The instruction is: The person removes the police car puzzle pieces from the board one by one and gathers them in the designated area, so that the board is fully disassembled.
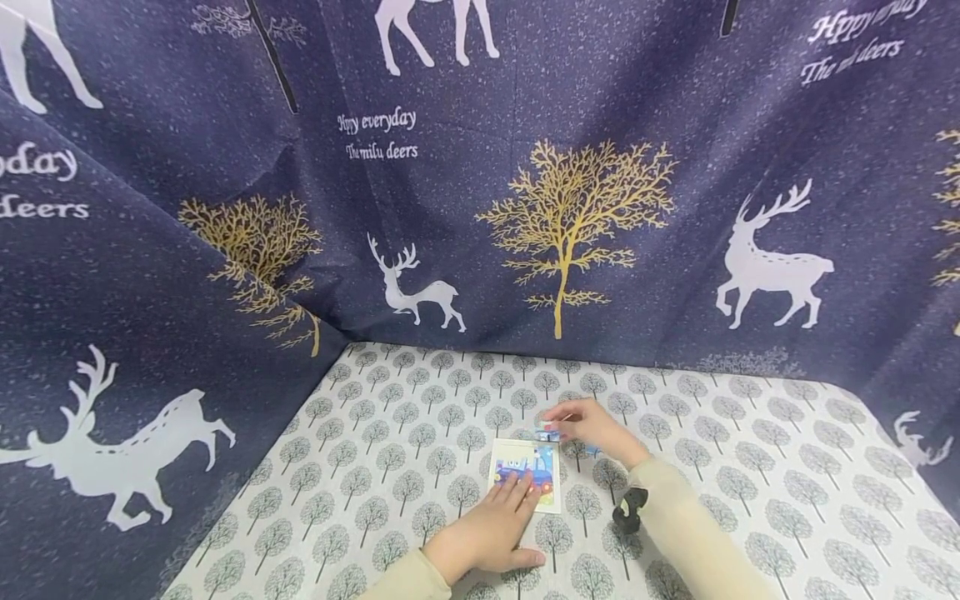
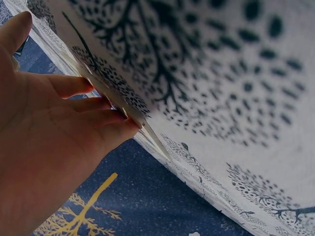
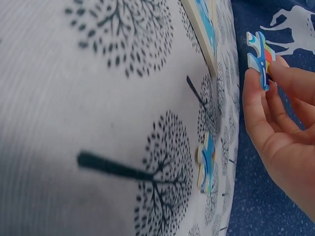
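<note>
A small jigsaw puzzle (image 1: 546, 467) with a blue car picture and a pale frame lies on the tree-print cloth. My left hand (image 1: 489, 527) rests its straight fingers on the lower part of the picture, covering some of it; the left wrist view shows these fingertips on the thin board (image 2: 156, 142). Just above the puzzle's upper right corner, my right hand (image 1: 597, 430) pinches a jigsaw piece (image 3: 261, 60) between thumb and fingers. That piece is blue and white with some red and yellow, and is raised off the cloth.
Another jigsaw piece (image 3: 207, 164) lies on the cloth right of the puzzle, partly behind the right hand in the head view. A black band (image 1: 630, 511) sits at the right wrist. Dark blue curtains (image 1: 450, 200) with deer and trees stand behind and to the left.
</note>
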### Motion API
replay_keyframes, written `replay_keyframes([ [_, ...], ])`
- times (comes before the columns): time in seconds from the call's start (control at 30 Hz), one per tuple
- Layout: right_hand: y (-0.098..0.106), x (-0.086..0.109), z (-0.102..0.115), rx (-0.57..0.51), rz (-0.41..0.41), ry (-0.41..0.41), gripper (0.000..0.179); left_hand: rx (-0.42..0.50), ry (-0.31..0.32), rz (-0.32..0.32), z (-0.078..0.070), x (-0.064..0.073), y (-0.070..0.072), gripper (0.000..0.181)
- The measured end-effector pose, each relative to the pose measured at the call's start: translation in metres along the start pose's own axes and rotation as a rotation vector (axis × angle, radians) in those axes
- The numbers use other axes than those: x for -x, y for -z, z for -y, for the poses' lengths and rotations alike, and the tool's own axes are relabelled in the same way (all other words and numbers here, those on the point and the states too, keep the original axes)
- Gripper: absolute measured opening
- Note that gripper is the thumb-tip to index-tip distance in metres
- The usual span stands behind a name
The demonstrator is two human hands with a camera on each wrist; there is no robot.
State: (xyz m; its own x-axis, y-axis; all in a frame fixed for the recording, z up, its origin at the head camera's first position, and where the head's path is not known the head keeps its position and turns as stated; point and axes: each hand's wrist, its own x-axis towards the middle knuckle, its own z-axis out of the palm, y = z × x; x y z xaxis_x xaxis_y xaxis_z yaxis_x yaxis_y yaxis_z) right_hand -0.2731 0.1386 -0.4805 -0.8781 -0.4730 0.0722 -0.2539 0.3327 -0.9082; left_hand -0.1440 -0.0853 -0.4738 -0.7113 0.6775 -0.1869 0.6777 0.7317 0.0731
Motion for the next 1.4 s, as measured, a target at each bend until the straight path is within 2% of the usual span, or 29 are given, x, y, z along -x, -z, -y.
replay_keyframes([
  [0.4, 0.017, 0.013, 0.003, 0.07, -0.033, -0.001, 0.027, 0.022, 0.007, 0.012, 0.0, -0.001, 0.002, 0.087],
  [0.6, 0.028, 0.019, -0.004, 0.044, -0.027, -0.016, 0.028, 0.025, 0.014, 0.016, 0.0, 0.0, 0.001, 0.088],
  [0.77, 0.039, 0.024, -0.014, 0.058, -0.059, -0.021, 0.029, 0.006, 0.006, -0.001, 0.001, -0.001, -0.001, 0.089],
  [0.97, 0.051, 0.035, -0.013, 0.057, -0.086, -0.042, 0.027, -0.007, 0.005, -0.008, 0.001, -0.002, -0.002, 0.089],
  [1.13, 0.057, 0.043, -0.011, 0.015, -0.089, -0.07, 0.027, -0.005, 0.004, -0.01, 0.001, -0.002, -0.003, 0.089],
  [1.4, 0.066, 0.053, -0.02, -0.011, -0.098, -0.089, 0.029, 0.002, 0.003, -0.012, 0.001, -0.001, -0.005, 0.09],
])
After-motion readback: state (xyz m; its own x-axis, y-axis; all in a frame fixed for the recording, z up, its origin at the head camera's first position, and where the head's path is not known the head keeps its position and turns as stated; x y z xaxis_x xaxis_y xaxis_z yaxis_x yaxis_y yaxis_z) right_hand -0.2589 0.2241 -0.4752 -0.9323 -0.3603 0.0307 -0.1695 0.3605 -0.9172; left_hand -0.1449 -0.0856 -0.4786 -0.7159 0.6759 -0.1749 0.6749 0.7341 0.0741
